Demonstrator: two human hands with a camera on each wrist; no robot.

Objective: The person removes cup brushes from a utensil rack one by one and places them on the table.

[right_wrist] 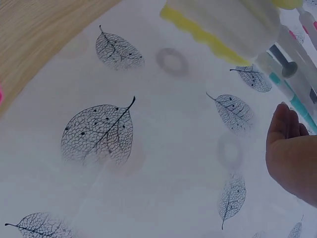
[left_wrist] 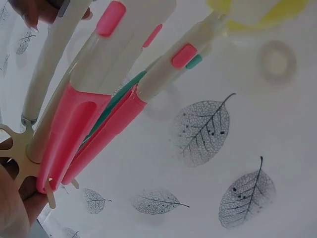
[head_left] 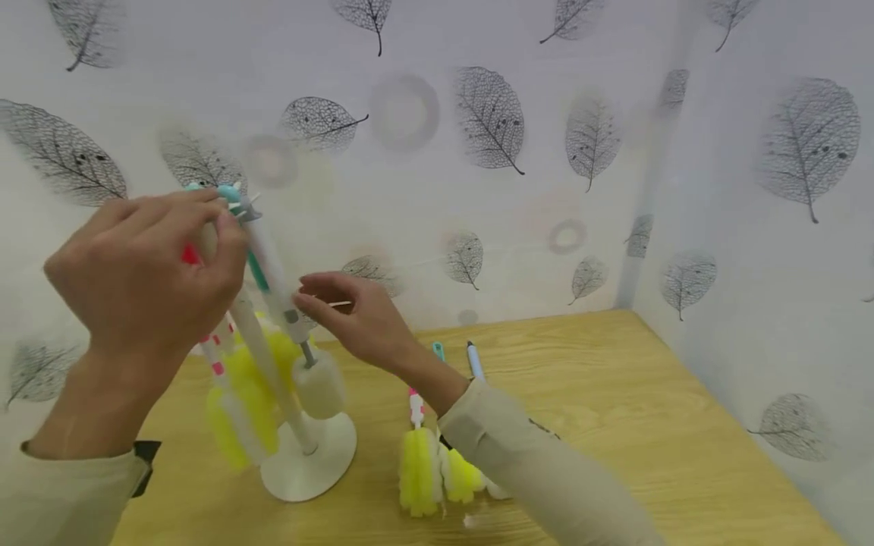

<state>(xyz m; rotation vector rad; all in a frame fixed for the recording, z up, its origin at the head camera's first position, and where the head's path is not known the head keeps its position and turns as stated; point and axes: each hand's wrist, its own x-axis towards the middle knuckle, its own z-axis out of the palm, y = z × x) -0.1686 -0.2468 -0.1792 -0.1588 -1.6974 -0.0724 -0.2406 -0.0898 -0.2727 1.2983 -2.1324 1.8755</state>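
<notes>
A white stand [head_left: 334, 462] carries several cleaning brushes hung around its post. My left hand [head_left: 153, 258] grips the hooked top of the stand, fingers curled over it. In the left wrist view, the hook ring [left_wrist: 22, 158] is by those fingers, with pink-and-white brush handles [left_wrist: 74, 129] hanging from it. A white-and-grey brush [head_left: 273, 265] with a white sponge head [head_left: 321, 387] hangs on the near right side. My right hand [head_left: 369, 318] is just right of that brush's handle, its fingers loosely bent and holding nothing. Yellow brush heads [head_left: 239, 409] hang lower on the left.
On the wooden table [head_left: 580, 379], several more brushes lie right of the stand, one with a yellow head [head_left: 419, 470] and one with a pale blue handle [head_left: 475, 362]. My right forearm crosses over them. White leaf-printed sheeting [head_left: 423, 189] stands behind and at the right.
</notes>
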